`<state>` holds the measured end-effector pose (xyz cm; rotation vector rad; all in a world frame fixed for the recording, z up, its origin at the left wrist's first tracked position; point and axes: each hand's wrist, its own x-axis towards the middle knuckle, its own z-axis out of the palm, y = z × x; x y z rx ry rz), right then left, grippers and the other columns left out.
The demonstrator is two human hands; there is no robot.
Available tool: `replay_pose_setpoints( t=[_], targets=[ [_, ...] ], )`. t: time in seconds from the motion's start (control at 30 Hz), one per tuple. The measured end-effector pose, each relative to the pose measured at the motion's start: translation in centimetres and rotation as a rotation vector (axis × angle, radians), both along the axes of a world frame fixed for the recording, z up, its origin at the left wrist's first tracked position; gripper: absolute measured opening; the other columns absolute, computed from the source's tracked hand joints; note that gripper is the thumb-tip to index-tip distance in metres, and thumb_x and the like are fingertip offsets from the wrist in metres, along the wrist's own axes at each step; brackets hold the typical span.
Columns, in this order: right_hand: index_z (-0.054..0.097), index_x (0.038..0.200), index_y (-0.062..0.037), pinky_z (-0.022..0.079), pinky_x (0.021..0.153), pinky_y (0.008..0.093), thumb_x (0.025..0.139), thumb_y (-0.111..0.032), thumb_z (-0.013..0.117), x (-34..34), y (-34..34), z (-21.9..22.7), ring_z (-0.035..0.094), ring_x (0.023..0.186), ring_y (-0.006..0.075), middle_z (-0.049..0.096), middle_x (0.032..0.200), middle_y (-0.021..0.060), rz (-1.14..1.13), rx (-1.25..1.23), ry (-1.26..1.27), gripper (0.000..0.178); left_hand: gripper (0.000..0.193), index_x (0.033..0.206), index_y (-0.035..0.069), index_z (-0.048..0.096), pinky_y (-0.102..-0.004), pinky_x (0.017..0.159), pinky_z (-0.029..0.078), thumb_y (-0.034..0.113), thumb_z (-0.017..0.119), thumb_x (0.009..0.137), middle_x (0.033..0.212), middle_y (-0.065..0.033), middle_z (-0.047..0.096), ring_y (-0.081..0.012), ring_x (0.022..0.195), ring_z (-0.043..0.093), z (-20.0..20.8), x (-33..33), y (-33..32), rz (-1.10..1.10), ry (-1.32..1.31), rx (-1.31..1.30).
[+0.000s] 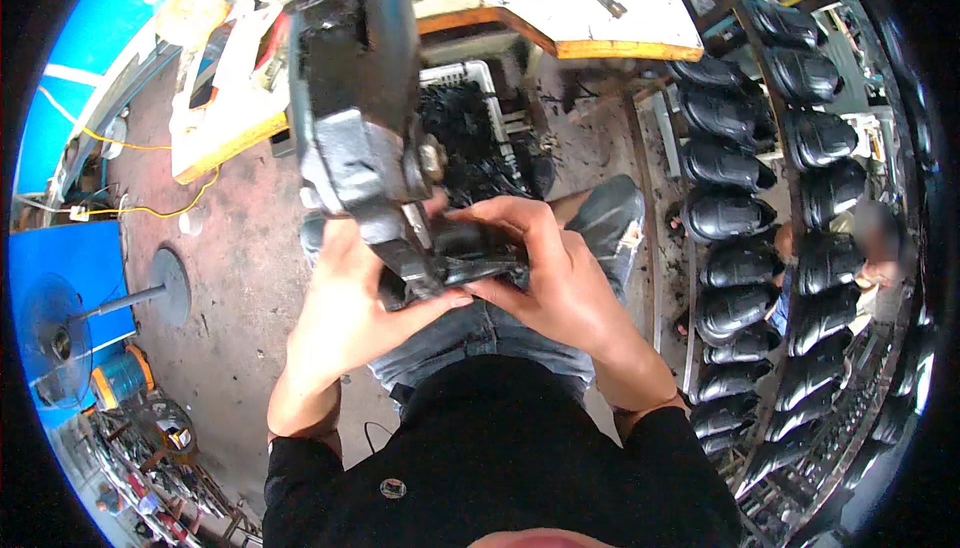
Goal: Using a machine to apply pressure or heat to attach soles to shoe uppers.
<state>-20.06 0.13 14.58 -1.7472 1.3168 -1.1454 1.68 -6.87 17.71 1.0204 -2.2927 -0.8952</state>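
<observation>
A dark metal machine head (pixel 350 148) reaches down from the top of the view, and its narrow foot ends between my hands. Under that foot is a black shoe (pixel 475 253), partly hidden by the machine and my fingers. My left hand (pixel 350 298) is closed on the shoe's left end, its thumb pointing toward the middle. On the other end, my right hand (pixel 535 253) wraps its fingers over the top, with the thumb below. Both hands are close to the machine's foot.
Beyond the shoe, a white crate (pixel 490 98) holds black scraps. A white worktable (pixel 620 23) with tools stands at the back. Racks of black shoes (pixel 730 163) line the right, with another person partly visible behind them. A standing fan (pixel 65 338) is at the left.
</observation>
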Motion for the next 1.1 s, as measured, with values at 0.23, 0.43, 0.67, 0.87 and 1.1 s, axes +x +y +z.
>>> replay_pose_setpoints(
  t=[0.23,0.43,0.67,0.87,1.1],
  targets=[
    [0.048,0.134,-0.0056,0.06,0.085,0.0408,0.072,-0.011,0.091,0.0,-1.0,1.2,0.072,0.104,0.0359,0.07,0.122,0.0162,0.068,0.023,0.257,0.076,0.058,0.119,0.006,0.071,-0.037,0.093,0.055,0.013,0.094,0.067,0.113,-0.01,0.074,-0.0242,0.104,0.071,-2.9,1.1,-0.7,-0.031,0.178,0.142],
    [0.037,0.154,-0.0077,0.037,0.117,0.042,0.065,-0.019,0.097,-1.7,-0.5,-9.1,0.048,0.138,0.0279,0.048,0.152,0.0113,0.047,0.085,-0.195,0.108,0.062,0.123,-0.003,0.066,-0.0377,0.102,0.052,0.004,0.094,0.068,0.119,-0.0132,0.073,-0.0225,0.112,0.068,-5.7,1.0,0.6,-0.022,0.559,0.414],
    [0.026,0.161,-0.0058,0.028,0.123,0.0413,0.066,-0.012,0.096,-3.2,2.5,-18.8,0.035,0.15,0.0254,0.037,0.162,0.0093,0.176,0.434,-0.803,0.118,0.07,0.128,-0.005,0.062,-0.0515,0.113,0.04,0.017,0.094,0.069,0.126,-0.0188,0.067,-0.0367,0.131,0.056,-9.7,-0.7,1.6,-0.084,0.923,0.547],
    [0.033,0.16,-0.0037,0.029,0.123,0.0405,0.054,-0.014,0.098,-10.6,3.7,-15.1,0.035,0.15,0.0255,0.038,0.163,0.011,-0.062,0.266,-0.287,0.125,0.073,0.128,0.002,0.056,-0.0633,0.118,0.03,0.031,0.093,0.072,0.134,-0.0211,0.059,-0.0448,0.137,0.048,-10.6,-1.8,2.2,-0.024,0.907,0.633],
    [0.044,0.154,-0.0003,0.036,0.119,0.0377,0.043,0.004,0.087,-14.9,2.4,-5.9,0.049,0.139,0.025,0.049,0.155,0.0113,-0.156,0.235,-0.183,0.119,0.075,0.141,0.001,0.047,-0.0442,0.112,0.043,0.01,0.088,0.079,0.137,-0.0207,0.063,-0.0321,0.136,0.054,-9.5,-1.5,3.6,0.118,1.13,0.802]
  ],
)
